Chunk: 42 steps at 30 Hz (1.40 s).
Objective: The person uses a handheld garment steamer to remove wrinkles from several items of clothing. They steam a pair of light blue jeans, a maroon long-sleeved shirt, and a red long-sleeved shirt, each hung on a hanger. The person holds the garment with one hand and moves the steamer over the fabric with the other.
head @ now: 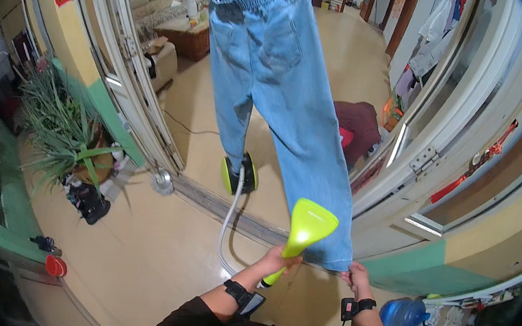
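A pair of light blue jeans with an elastic waistband hangs in front of me. Its back pockets face me, and a dark grey patch marks the seat just under the waist. My left hand grips the handle of a lime-green garment steamer head, which overlaps the lower part of the nearer leg. With the fingers pinched together, my right hand holds the hem corner of that leg out to the right. A pale hose runs toward the green and black steamer base on the floor.
Folding door panels flank the doorway, with a raised floor track between them. Potted aloe-like plants stand at left. A blue water bottle lies at right. Beyond the jeans are a dark red cloth-covered item and a wooden coffee table.
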Available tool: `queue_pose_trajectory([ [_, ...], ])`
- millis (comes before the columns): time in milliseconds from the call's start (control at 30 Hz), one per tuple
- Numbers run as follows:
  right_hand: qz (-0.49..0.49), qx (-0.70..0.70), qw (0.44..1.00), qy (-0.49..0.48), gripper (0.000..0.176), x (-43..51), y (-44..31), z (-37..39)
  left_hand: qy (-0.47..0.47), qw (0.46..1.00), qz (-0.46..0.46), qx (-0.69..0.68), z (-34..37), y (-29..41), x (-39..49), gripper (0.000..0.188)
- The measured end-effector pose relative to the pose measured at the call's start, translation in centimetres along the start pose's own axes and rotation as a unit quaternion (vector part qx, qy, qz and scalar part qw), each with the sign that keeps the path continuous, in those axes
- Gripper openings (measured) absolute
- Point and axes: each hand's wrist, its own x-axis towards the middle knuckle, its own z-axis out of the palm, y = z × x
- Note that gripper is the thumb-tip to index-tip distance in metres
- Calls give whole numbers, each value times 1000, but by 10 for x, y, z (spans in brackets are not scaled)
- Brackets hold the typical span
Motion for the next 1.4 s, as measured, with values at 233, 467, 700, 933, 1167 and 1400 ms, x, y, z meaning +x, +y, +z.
queue_pose_trajectory([
  [233,-36,-9,996,-77,14,1,-51,76,191,956,220,32,-78,148,-42,23],
  [467,-263,-102,925,-254,17,-47,-192,237,301,901,310,-43,-126,202,-62,17],
  [700,-461,-19,752,-470,28,-94,-336,401,364,868,332,-68,-167,230,-54,17],
  [933,-558,17,712,-426,30,-66,-460,538,404,840,354,-75,-207,296,-34,19],
  [1167,-864,-169,467,-85,33,-44,-519,636,384,847,367,4,-233,339,-2,18],
  [1400,-785,-463,389,138,21,-26,-534,653,390,859,332,-18,-272,350,17,18],
])
